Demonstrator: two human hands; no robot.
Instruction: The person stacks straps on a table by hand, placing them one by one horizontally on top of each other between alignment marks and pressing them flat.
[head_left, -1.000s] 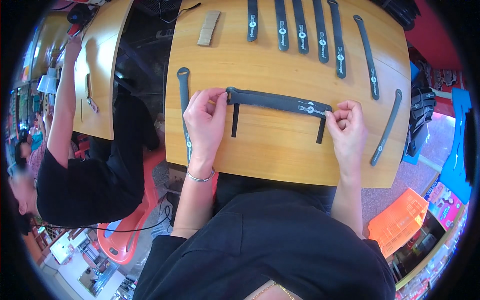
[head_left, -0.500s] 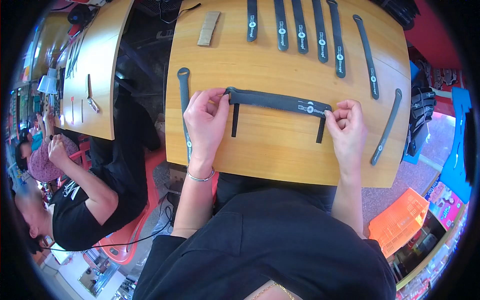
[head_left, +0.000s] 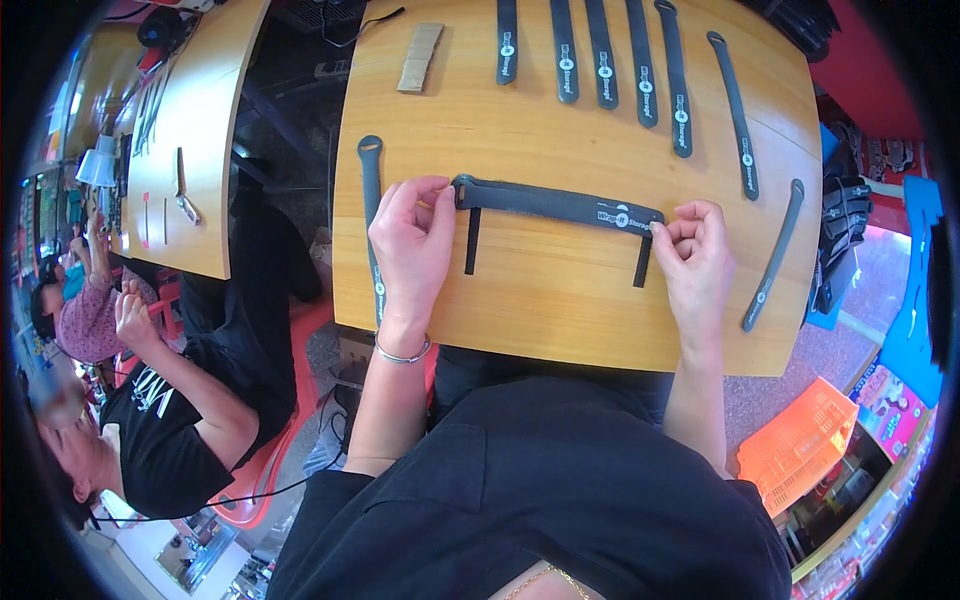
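Note:
A dark grey storage strap [head_left: 555, 203] stretches nearly level across the near half of the wooden table. At its looped end, my left hand [head_left: 415, 235] pinches it between thumb and fingers. My right hand [head_left: 695, 250] has its fingers closed on the opposite end, beside the white printing. Below the strap, a black strip [head_left: 472, 242] and another black strip [head_left: 641, 262] run down the tabletop toward me. Another grey strap [head_left: 371, 200] lies just left of my left hand, partly behind it, and a slanted strap [head_left: 774, 255] lies to the right of my right hand.
Several matching straps [head_left: 646, 75] lie along the far side of the table [head_left: 540, 310]. A cardboard piece [head_left: 420, 58] sits far left. Beyond a gap on the left, a co-worker [head_left: 180, 420] sits by another table [head_left: 190, 235]. An orange crate [head_left: 800, 440] stands low on the right.
My hands and the strap between them have hardly moved. The co-worker at the left has shifted, with the raised hand now a little lower and further right.

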